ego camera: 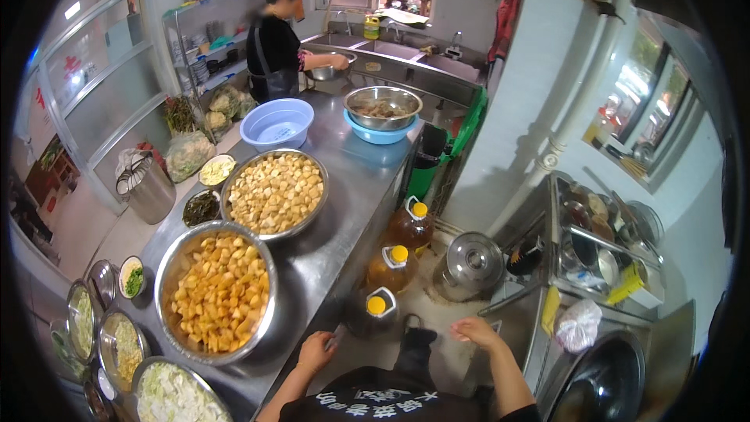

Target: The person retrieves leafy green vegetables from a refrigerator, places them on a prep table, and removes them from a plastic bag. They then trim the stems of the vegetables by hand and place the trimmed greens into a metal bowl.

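My left hand (318,350) is beside the near edge of the steel table (319,272), its fingers curled; whether it holds anything is unclear. Over the floor on the other side, my right hand (473,331) is empty, with loosely bent fingers. Closest to my left hand on the table is a large steel bowl (166,299) of browned potato-like chunks (225,293). Behind it stands another steel bowl (321,205) full of pale tofu-like cubes (275,190). Several large oil jugs with yellow caps, including a dark jug (375,319), stand on the floor between my hands.
Bowls of chopped vegetables (179,395) line the table's left end. A blue basin (277,123) and a steel bowl of meat-like pieces (384,108) sit farther back. A lidded pot (470,264) and a black wok (603,375) are at right. A person (275,47) works near the sinks.
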Demonstrator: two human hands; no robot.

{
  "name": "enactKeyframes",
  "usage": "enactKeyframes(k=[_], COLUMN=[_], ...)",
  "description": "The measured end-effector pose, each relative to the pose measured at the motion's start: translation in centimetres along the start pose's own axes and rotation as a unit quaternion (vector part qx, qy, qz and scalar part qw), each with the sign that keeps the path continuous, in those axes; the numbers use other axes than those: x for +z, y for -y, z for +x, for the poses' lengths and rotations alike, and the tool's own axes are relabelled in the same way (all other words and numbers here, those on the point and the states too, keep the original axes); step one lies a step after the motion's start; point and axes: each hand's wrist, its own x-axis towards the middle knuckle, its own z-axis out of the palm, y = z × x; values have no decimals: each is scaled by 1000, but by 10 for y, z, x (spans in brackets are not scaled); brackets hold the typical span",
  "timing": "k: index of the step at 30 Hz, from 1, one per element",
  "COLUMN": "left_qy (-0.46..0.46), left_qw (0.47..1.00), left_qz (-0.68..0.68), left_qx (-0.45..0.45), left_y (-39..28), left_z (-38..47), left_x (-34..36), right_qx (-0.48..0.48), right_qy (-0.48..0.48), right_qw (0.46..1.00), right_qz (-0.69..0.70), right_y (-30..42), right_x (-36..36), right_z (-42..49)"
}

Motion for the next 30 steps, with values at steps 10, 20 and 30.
enactKeyframes(k=[10,20,30], left_qy=[13,12,-62], left_qw=[966,929,765], left_qz=[-50,50,-127], left_qx=[-254,-366,-629], left_y=[-6,-38,-97], left_z=[94,-36,15], left_x=[103,176,145], right_qx=[-447,-400,-467], right_qy=[-151,-182,-100], right_qw=[855,732,517], right_qz=[-217,-521,-711], right_y=[371,566,591], right_x=[-115,-21,4], right_z=[371,664,743])
